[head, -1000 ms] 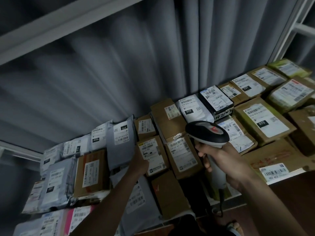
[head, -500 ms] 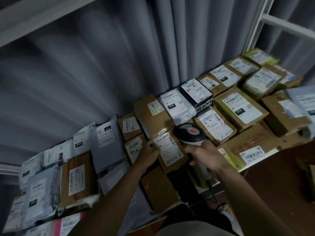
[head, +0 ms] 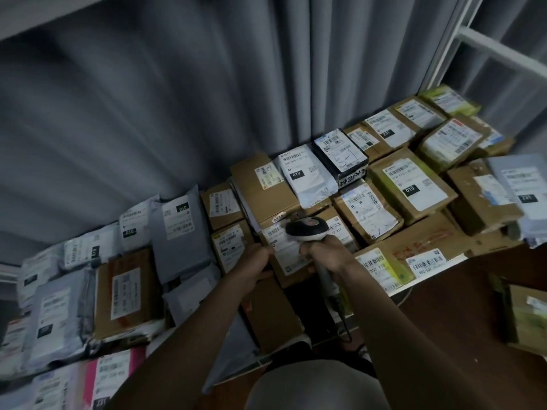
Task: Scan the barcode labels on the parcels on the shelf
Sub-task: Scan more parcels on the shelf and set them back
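Many labelled parcels lie packed on the shelf (head: 461, 260). My right hand (head: 324, 254) grips the handle of a black and grey barcode scanner (head: 306, 229), whose head hangs over a brown cardboard box (head: 284, 255) with a white barcode label. My left hand (head: 254, 261) holds that box at its left edge, fingers curled on it. The scanner head hides part of the label. A cable hangs from the scanner handle.
Grey mailer bags (head: 180, 232) and brown boxes (head: 411, 187) fill the shelf left and right. A grey curtain (head: 177, 99) hangs behind. A white shelf frame (head: 455, 45) rises at right. Another box (head: 527, 318) sits low at right over the dark floor.
The view has swung right and down. My left hand shifted from the smaller box on the left to the box under the scanner, and the scanner moved down over its label.
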